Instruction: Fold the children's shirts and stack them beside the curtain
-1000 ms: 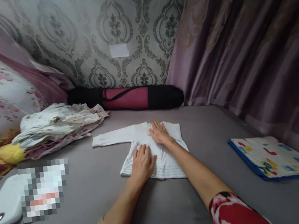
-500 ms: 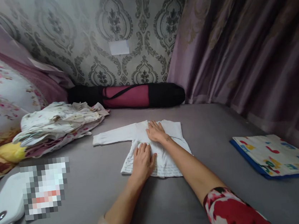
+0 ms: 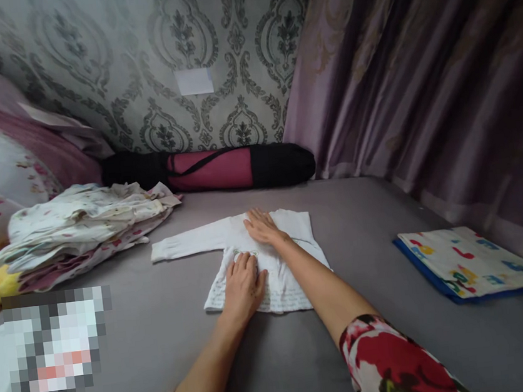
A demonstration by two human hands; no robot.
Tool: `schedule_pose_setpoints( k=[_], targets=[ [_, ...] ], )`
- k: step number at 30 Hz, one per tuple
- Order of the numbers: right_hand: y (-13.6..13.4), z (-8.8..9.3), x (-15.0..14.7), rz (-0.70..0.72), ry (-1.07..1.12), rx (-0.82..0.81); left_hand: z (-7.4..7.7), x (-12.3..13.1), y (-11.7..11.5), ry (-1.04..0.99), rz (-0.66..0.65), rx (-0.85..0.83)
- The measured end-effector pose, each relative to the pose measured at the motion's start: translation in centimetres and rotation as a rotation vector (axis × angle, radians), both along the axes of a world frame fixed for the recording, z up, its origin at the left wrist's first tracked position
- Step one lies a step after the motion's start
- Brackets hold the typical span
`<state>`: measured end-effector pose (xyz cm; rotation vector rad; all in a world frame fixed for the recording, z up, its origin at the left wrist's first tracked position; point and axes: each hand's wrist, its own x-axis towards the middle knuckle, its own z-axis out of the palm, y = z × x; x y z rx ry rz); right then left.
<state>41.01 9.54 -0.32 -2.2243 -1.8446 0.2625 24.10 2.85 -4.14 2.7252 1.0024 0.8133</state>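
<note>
White and soft-looking, a little shirt (image 3: 277, 276) is lying flat on the grey sheet (image 3: 363, 222). On its belly part, the left hand (image 3: 244, 281) is resting palm down, with its thumb sticking out a bit. Farther ahead, near the neck, the right hand (image 3: 265, 227) is lying flat too, fingers long and close together. Both hands are touching the shirt, and neither one seems to be gripping anything.

To the left of the hands, one long sleeve (image 3: 191, 245) is reaching straight out. To the right, no sleeve is poking out, so that side seems to be tucked in already; I am not seeing just how. The body is lying at full length, so it is looking like one side is done and the other side is not.

Past the sleeve, left of the hands, a floppy pile of clothes (image 3: 85, 222) is sitting. Well to the right of the hands, a folded cloth with bright shapes (image 3: 471, 260) is lying. Far ahead, a long red and black bag (image 3: 211, 170) is resting by the wall (image 3: 238, 73).
</note>
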Motion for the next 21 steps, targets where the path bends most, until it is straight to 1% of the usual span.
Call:
schedule_pose_setpoints(
  k=[2, 4, 8, 10, 12, 14, 16, 18, 21],
  targets=[
    [-0.7, 0.0, 0.4, -0.083, -0.030, 0.055, 0.0, 0.0, 0.0, 0.000, -0.001, 0.003],
    [-1.5, -0.5, 0.6, -0.134, -0.046, 0.070, 0.1, 0.0, 0.0, -0.008, -0.004, 0.013],
    [-2.3, -1.6, 0.2, -0.155, -0.035, 0.070, 0.0, -0.1, 0.1, -0.024, -0.009, 0.028],
    [-2.2, -1.7, 0.2, -0.160, -0.029, 0.066, -0.1, -0.1, 0.2, -0.019, -0.010, 0.027],
    [-1.9, -1.2, 0.6, -0.135, 0.009, 0.023, -0.1, -0.2, 0.2, -0.013, -0.014, 0.024],
    [-1.9, -0.5, 1.6, -0.110, 0.082, -0.031, -0.1, -0.3, 0.3, -0.015, -0.022, 0.018],
    [-2.4, 0.2, 3.0, -0.143, 0.127, -0.045, 0.0, -0.3, 0.3, -0.022, -0.032, 0.011],
    [-3.7, 0.5, 4.5, -0.240, 0.083, -0.001, 0.2, -0.2, 0.3, -0.030, -0.031, 0.006],
    [-5.8, -0.1, 6.2, -0.353, -0.050, 0.023, 0.3, -0.1, 0.2, -0.032, -0.006, -0.007]
  ],
)
